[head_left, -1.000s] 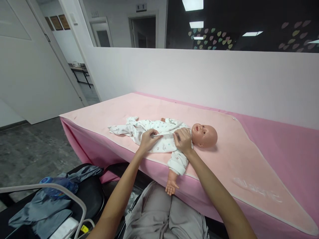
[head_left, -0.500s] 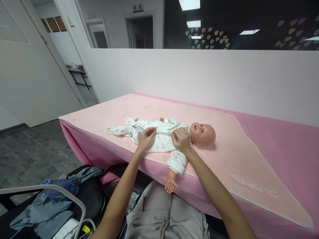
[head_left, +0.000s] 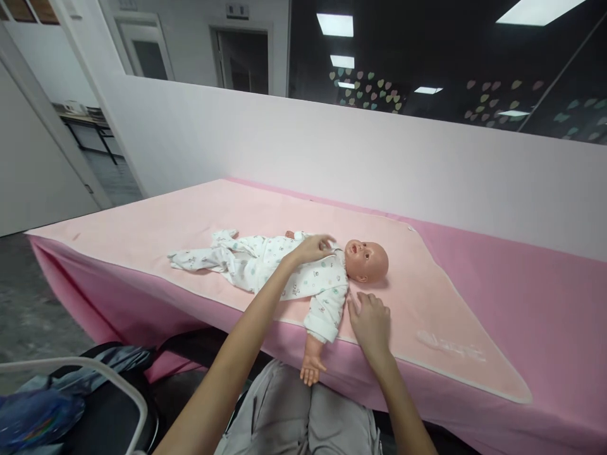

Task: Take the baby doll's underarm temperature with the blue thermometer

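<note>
A baby doll (head_left: pixel 367 259) is shown lying on its back on a pale pink mat (head_left: pixel 190 221). The mat is spread over a table draped in a deeper pink table cover (head_left: pixel 531 284). The doll's head is turned towards 3 o'clock and its feet towards 9 o'clock.

The doll is dressed in a white printed romper (head_left: pixel 265 262). The front is seen lying closed over the chest, and the near sleeve is drawn down to the wrist. The leg part trails limp and crumpled at 9 o'clock, and it cannot be told whether the legs are inside it. The dressing is therefore judged to be largely done at the top, with the lower end perhaps unfinished.

The left hand (head_left: pixel 313 248) is laid on the doll's upper chest beside the collar. Its fingers are stretched out flat, and nothing is seen to be gripped. The right hand (head_left: pixel 370 319) is released, with the palm down and the fingers spread on the mat. It is placed at 5 o'clock from the doll's head, just beside the near sleeve but apart from it.

The doll's bare hand (head_left: pixel 310 370) is hung over the table edge above grey trousers (head_left: pixel 303 420). A white partition wall (head_left: pixel 332 158) is seen behind the table, with a dark window (head_left: pixel 427 57) above it. A white tube rail (head_left: pixel 95 370) is seen at 8 o'clock.
</note>
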### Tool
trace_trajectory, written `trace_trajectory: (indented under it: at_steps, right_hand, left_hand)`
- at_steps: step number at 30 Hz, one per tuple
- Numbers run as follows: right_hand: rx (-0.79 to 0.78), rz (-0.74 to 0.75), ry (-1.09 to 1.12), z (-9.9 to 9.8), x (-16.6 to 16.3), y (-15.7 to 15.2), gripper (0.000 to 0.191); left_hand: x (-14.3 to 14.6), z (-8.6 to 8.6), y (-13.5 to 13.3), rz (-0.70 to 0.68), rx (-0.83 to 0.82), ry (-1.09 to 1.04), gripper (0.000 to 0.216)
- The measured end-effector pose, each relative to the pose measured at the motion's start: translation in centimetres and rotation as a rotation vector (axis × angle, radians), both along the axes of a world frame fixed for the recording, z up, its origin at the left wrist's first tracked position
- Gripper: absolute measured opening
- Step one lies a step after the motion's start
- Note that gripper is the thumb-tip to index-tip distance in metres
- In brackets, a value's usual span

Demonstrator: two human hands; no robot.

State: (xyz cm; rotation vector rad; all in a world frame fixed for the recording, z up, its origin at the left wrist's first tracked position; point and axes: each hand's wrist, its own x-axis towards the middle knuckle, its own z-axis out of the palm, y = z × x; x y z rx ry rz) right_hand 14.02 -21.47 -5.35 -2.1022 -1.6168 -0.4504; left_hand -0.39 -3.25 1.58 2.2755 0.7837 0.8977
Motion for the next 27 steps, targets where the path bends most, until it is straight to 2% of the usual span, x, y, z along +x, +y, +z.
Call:
trace_trajectory:
  at_steps: [1, 3, 5, 7, 9, 11, 14, 17, 21, 24, 27]
  right_hand:
    - [-0.077, -0.047, -0.032, -0.1, -0.1, 0.0, 0.023]
    - [-0.187, -0.092, -0.065, 0.1, -0.4, -0.1, 0.023]
    - [-0.252, -0.117, -0.064, 1.0, -0.7, -0.6, 0.022]
    - [-0.287, -0.164, -0.035, 2.3, -0.9, -1.8, 0.022]
    - [-0.268, -0.230, 0.019, 3.8, -1.1, -3.5, 0.022]
    - [-0.172, -0.265, 0.070, 5.5, -1.4, -5.3, 0.020]
    - [-0.010, -0.184, 0.064, 8.1, -2.2, -5.8, 0.019]
    - [0.008, -0.057, -0.048, 10.4, -3.2, -2.0, 0.020]
    - [-0.178, 0.029, -0.164, 11.8, -4.1, 7.0, 0.023]
    - [-0.270, 0.116, -0.149, 10.7, -4.9, 12.8, 0.024]
    - [-0.261, 0.104, -0.099, 8.5, -5.6, 15.8, 0.025]
  left_hand:
    - [0.4, -0.4, 0.4, -0.047, -0.038, 0.091, 0.034]
    - [0.7, -1.2, 0.9, -0.095, -0.081, 0.138, 0.030]
    - [0.5, -2.0, 1.2, -0.078, -0.104, 0.029, 0.024]
    - [0.2, -2.6, 1.4, 0.000, -0.155, -0.168, 0.024]
    - [0.0, -3.0, 1.6, 0.099, -0.254, -0.395, 0.026]
    - [0.0, -3.1, 1.8, 0.144, -0.387, -0.584, 0.026]
    - [-0.1, -3.0, 1.9, 0.127, -0.553, -0.756, 0.028]
    - [-0.3, -2.8, 1.9, 0.111, -0.629, -0.837, 0.030]
    - [-0.5, -2.9, 1.9, 0.062, -0.676, -0.884, 0.034]
    - [-0.4, -3.3, 1.9, -0.022, -0.597, -0.863, 0.031]
    - [-0.4, -3.8, 1.8, -0.034, -0.510, -0.777, 0.026]
